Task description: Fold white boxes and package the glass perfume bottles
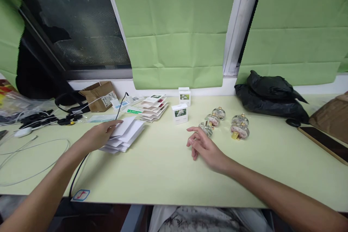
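Note:
My left hand [99, 136] is at the left edge of a loose stack of flat white cartons [129, 138], its fingertips closed on the top carton's edge. Some of its fingers are hidden behind the hand. My right hand [205, 148] hovers over or rests on the table, fingers loosely bent and apart, holding nothing. Just beyond it stand small round glass bottles [212, 119] in a row, and two more glass bottles [239, 129] lie to the right, one with a gold-coloured neck. Two small upright white boxes [179, 114] with flower pictures stand behind my right hand.
A second stack of flat printed cartons [154, 108] lies behind the white one. Cables [40, 117] and an open cardboard box [101, 96] occupy the left. On the right are a black plastic bag [269, 96], a phone [324, 143] and a brown package [333, 117].

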The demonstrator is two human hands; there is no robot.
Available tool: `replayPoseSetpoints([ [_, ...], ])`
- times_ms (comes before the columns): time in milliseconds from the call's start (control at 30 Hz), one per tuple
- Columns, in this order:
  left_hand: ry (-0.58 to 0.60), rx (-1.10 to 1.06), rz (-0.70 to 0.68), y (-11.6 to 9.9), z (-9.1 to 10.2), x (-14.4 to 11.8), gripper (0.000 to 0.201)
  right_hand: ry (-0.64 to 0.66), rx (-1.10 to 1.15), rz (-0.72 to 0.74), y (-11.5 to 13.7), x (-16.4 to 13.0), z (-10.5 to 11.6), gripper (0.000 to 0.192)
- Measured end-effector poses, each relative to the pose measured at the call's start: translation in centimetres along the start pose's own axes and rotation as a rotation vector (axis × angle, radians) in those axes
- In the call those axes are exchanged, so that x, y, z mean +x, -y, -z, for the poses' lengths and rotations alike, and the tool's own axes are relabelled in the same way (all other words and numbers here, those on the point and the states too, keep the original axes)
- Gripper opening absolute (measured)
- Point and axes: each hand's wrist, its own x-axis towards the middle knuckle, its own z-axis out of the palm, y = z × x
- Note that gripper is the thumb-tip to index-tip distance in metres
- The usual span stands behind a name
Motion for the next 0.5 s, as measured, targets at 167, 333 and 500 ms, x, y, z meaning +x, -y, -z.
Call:
replayPoseSetpoints([
  [167, 0.036, -0.046, -0.024, -2.5, 1.4, -0.7, 0.073, 0.03, -0.044, -0.025, 0.3, -0.2, 0.1, 0.039],
  [333, 0.074, -0.003, -0.019, -3.7, 0.5, -0.2, 0.096, 0.102, -0.322, 0.125, 1.4, -0.6, -0.2, 0.032],
  [500, 0.008, -0.143, -0.029, -2.8, -1.1, 0.4, 0.108, 0.284, -0.253, -0.017, 0.9, 1.6, -3.6, 0.055],
])
